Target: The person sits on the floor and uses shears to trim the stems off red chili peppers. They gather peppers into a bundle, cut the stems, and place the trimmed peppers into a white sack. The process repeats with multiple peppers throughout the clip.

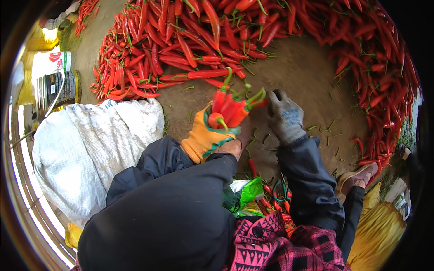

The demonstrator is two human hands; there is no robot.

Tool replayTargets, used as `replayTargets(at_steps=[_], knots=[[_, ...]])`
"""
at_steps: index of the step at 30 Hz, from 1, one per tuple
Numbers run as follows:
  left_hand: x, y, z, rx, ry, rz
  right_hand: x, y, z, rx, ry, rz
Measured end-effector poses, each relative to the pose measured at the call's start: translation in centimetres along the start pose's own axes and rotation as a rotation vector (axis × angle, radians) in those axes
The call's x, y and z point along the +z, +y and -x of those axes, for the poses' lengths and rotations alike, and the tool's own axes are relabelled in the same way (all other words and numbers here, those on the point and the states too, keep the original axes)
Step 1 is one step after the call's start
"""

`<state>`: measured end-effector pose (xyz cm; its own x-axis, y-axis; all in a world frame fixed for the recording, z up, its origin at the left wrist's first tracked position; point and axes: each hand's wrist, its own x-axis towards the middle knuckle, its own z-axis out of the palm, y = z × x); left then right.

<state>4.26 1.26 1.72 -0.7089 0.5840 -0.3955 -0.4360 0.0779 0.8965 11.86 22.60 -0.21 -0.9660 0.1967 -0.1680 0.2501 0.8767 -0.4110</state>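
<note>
My left hand (200, 137), in an orange knit glove with a green coated palm, grips a bunch of red chili peppers (229, 108). Their green stems stick out beyond the fingers, mostly up and to the right. Just right of the bunch is my right hand (288, 115) in a grey glove, its fingers curled. A blurred red pepper (261, 103) shows between its fingertips and the bunch; whether the fingers hold it is unclear. Below the hands, a loose red pepper (252, 167) and several cut green stems (267, 138) lie on the bare ground.
A large chili heap (190, 37) curves from ahead round to the right. A white woven sack (98, 145) bulges at left, near a black pail (59, 89). Teal-handled scissors (274, 190) and a green plastic bag (251, 193) lie close in. Yellow sacking (379, 233) sits at lower right.
</note>
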Motion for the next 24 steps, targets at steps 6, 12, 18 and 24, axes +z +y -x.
replayTargets(at_steps=[6, 12, 18, 24], knots=[[1.1, 0.3, 0.4, -0.093, -0.123, -0.396, -1.5, -1.1, 2.8, -0.262, 0.204, -0.289], [0.0, -0.6, 0.6, -0.215, -0.025, -0.132, -1.1, -3.7, 1.0, -0.235, 0.284, -0.542], [-4.7, -2.6, 0.4, 0.023, 0.569, -0.19, 0.6, -6.0, -3.7, -0.328, 0.413, -0.551], [-6.5, -2.7, 0.8, -0.062, 0.877, 0.011, 2.6, -6.8, -8.4, -0.247, 0.123, -0.135]])
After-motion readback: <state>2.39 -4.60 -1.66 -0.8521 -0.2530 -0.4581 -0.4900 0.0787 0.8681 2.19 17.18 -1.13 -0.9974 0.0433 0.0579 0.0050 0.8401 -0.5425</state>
